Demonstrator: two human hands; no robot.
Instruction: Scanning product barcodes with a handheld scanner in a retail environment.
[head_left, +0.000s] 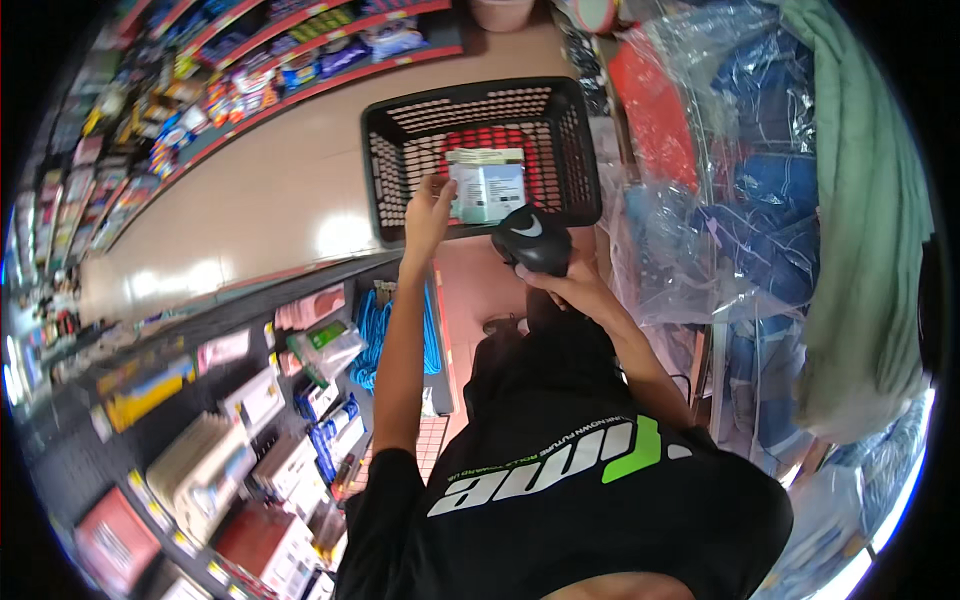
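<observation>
A black plastic shopping basket (480, 101) stands before me, its open top facing up. Flat printed packages (491, 187) lie inside, over something red (487, 139) that shows through the mesh. At the basket's near left side is my left hand (429, 210), its fingertips beside the left edge of the packages; whether they touch is unclear. My right hand (577, 281) grips a black item with a white swoosh (532, 236), probably a computer mouse or a cap; its kind is uncertain. That item overlaps the basket's near rim in view.
Snack shelves (337, 75) run along the upper left. Nearer, at lower left, a dark display rack (247, 352) holds boxed goods and blue hangers (390, 337). Plastic-covered clothes (765, 202) and a green cloth (855, 225) hang at right. A pink tub (501, 13) stands beyond the basket.
</observation>
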